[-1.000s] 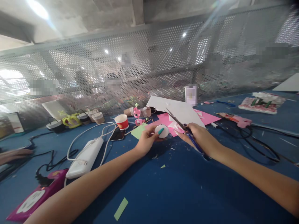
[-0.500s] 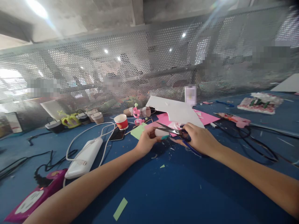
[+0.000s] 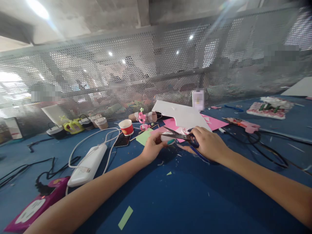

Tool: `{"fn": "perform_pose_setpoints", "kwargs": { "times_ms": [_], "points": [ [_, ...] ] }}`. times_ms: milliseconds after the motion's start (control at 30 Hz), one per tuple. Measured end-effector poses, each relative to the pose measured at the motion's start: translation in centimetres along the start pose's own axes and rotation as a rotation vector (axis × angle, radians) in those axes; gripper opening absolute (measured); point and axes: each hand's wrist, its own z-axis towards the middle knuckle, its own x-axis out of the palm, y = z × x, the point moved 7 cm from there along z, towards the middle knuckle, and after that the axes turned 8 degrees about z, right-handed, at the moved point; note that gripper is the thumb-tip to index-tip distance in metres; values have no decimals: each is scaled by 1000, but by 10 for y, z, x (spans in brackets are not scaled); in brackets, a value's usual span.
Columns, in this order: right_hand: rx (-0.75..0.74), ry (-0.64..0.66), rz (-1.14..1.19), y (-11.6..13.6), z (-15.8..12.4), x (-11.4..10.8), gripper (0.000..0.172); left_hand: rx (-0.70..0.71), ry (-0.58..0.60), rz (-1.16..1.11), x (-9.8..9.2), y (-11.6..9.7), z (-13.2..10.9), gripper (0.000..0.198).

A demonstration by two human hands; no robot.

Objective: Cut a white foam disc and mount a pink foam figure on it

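My right hand (image 3: 209,143) is wrapped round the dark blue handles of a pair of scissors (image 3: 181,136), whose blades part slightly and point left. In my left hand (image 3: 153,145) a small white piece of paper (image 3: 168,139) is pinched between thumb and fingers, right beside the blades. A long teal nail shows on the left thumb. Whether the blades touch the paper I cannot make out. Just beyond my hands lie a large white sheet (image 3: 185,114) with a cut-out edge, pink paper (image 3: 216,122) and light green paper (image 3: 144,136).
A red and white paper cup (image 3: 126,127) stands left, near a phone (image 3: 122,141) and a white power bank (image 3: 88,165) with cables. A pink glue gun (image 3: 246,125) lies right. Scraps, including a green strip (image 3: 125,217), dot the blue table (image 3: 165,198). A perforated metal screen (image 3: 146,74) rises behind.
The white paper in my left hand has turned slightly under the blades. Both hands keep nearly the same place.
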Motion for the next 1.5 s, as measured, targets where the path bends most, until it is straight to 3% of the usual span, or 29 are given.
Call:
{"fn": "perform_pose_setpoints", "kwargs": {
  "times_ms": [67, 133, 200, 267, 333, 433, 500, 600, 700, 800, 867, 967, 1000, 1167, 1367, 1500],
  "points": [
    [138, 71, 230, -6, 2, -2, 52, -28, -61, -33, -5, 2, 2, 34],
    [240, 229, 524, -9, 3, 1, 58, -73, -124, -82, -10, 6, 3, 35],
    [270, 512, 897, -3, 0, 11, 62, -93, -168, -105, -13, 8, 3, 37],
    [329, 864, 1344, 7, -11, 24, 55, -85, -190, -94, -15, 8, 3, 37],
    [480, 1042, 1656, 8, -19, 36, 55, -69, -196, -73, -15, 7, 2, 36],
    [666, 1010, 1907, 1, -22, 53, 64, -52, -184, -72, -14, 5, 1, 36],
    [711, 978, 1962, 1, -23, 59, 70, -40, -162, -90, -12, 2, 0, 38],
    [691, 993, 1972, 8, -24, 58, 76, 44, -88, -57, -6, -10, -5, 40],
    [649, 1037, 1965, 17, -26, 53, 82, 181, 105, 36, 10, -25, -12, 33],
    [613, 1088, 1958, 25, -30, 54, 86, 184, 230, 83, 19, -23, -15, 30],
    [599, 1082, 1977, 27, -31, 55, 87, 116, 128, 69, 11, -14, -9, 35],
    [593, 1043, 2029, 27, -30, 57, 86, 28, -159, 30, -12, -3, -3, 36],
    [593, 1034, 2042, 26, -30, 57, 86, 20, -200, 20, -15, -2, -2, 36],
    [579, 981, 2125, 24, -26, 52, 83, 35, 11, -16, 1, -9, -5, 41],
    [553, 1009, 2172, 23, -27, 54, 82, -32, 16, -116, 0, -5, -5, 41],
    [516, 995, 2129, 22, -27, 58, 80, 44, -1, 2, -1, -10, -8, 34]
  ]
}}
